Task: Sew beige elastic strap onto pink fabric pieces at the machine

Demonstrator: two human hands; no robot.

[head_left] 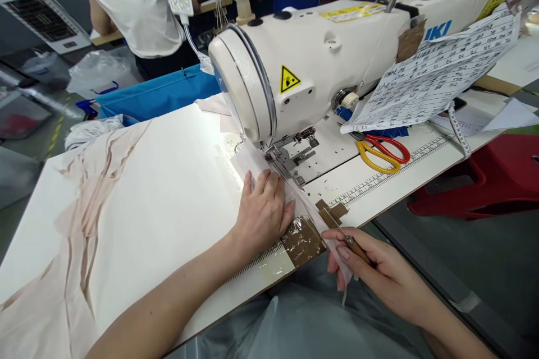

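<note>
My left hand (263,207) lies flat, fingers together, on a pale fabric strip (252,162) that runs under the presser foot (283,158) of a white sewing machine (320,61). My right hand (374,272) is closed at the table's front edge, pinching the near end of the strip together with a thin wooden-handled pointed tool (351,242). Brown tape patches (304,240) are stuck on the table edge between my hands.
Pale pink fabric (80,219) trails over the left of the white table (168,179). Yellow and red scissors (381,152) and a printed sheet (438,73) lie right of the machine. A red stool (484,174) stands at right. Two people work behind.
</note>
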